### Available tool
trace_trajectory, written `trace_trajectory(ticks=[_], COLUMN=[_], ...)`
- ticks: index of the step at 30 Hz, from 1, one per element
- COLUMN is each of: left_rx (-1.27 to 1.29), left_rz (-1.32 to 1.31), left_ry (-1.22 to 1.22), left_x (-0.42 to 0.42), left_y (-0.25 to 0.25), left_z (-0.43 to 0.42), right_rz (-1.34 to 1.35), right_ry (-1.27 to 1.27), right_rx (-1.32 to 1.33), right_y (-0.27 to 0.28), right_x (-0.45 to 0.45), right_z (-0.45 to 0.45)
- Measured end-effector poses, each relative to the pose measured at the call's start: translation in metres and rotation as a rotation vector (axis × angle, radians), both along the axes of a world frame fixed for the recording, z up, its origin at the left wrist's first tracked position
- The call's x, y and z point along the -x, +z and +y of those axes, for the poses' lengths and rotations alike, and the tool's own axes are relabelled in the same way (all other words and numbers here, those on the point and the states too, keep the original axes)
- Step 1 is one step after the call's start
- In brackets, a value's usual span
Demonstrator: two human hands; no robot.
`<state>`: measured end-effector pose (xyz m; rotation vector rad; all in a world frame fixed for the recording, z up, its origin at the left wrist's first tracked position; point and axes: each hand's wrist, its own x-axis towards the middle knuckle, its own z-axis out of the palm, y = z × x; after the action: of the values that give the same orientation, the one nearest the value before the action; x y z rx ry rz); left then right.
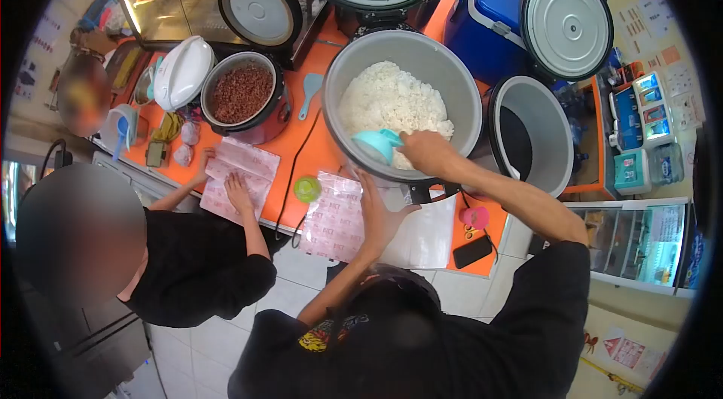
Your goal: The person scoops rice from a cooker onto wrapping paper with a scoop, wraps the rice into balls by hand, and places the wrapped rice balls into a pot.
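My right hand (pixel 429 152) is closed around the handle of a turquoise scoop (pixel 375 144), which dips into the near side of the big grey rice pot (pixel 461 90). White rice (pixel 392 94) is heaped inside that pot. My left hand (pixel 382 214) is open, thumb spread, with its fingertips by the pot's near edge. Beneath and beside it lies a pink-printed wrapping sheet (pixel 331 222). A plain white sheet (pixel 433 233) is to its right. Whether my left fingertips touch the pot I cannot tell.
On the left, a co-worker's hands (pixel 239 192) lie on another printed sheet (pixel 260 165). Nearby stand a red rice cooker (pixel 267 117), a light-blue paddle (pixel 309 94) and a green cup (pixel 306 189). An open pot (pixel 553 128), phone (pixel 472 251) and pink container (pixel 474 217) are rightward.
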<state>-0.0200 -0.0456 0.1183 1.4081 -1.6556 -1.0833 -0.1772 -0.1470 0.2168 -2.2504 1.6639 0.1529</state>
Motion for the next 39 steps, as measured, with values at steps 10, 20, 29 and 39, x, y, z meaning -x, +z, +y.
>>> trace_trajectory(ticks=[10,20,29,39], left_rx=[0.160,0.018,0.301,0.123], left_rz=[-0.041,0.076,-0.773,-0.741], left_ry=[0.016,0.061,-0.622,-0.510], left_x=[-0.002,0.006,0.019,0.002], left_y=[0.000,-0.036,-0.256,-0.214], left_z=[0.000,0.056,0.191,0.160], right_rz=[-0.006,-0.903,-1.338,0.283], right_ry=[0.148,-0.215,-0.749,-0.315], right_rx=[-0.086,-0.418,-0.604,0.181], right_y=[-0.062,0.039,-0.085,-0.312], right_x=[0.024,0.097,0.126,0.029], right_z=[-0.043,0.043,0.314,0.355])
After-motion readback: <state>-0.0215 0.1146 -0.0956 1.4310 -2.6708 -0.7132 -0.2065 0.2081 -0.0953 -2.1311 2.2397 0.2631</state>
